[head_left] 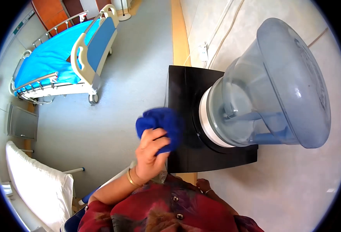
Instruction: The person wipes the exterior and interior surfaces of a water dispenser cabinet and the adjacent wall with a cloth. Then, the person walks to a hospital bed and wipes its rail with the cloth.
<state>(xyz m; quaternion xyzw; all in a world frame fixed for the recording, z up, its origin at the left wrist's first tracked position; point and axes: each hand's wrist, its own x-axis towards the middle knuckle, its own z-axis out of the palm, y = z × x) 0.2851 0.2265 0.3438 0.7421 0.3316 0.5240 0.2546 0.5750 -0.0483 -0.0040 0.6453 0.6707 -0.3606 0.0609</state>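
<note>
My left hand (150, 152), with a gold bangle at the wrist, is closed around a crumpled dark blue cloth (161, 121). It is raised at the left edge of the black water dispenser (182, 154), and the cloth overlaps that edge in view. Whether the cloth touches the dispenser I cannot tell. A large clear bluish water bottle (251, 96) stands upside down on the dispenser, in a white collar (209, 120). Low beside my body, just past the dispenser's near edge, is my right hand (203, 185). Its fingers are too small and partly hidden to read.
A hospital bed (97, 50) with blue bedding and side rails stands at the far left. Nearer are a grey cabinet (22, 121) and a white pillow (39, 181). Cables and a plug (203, 52) run along the wall behind the dispenser.
</note>
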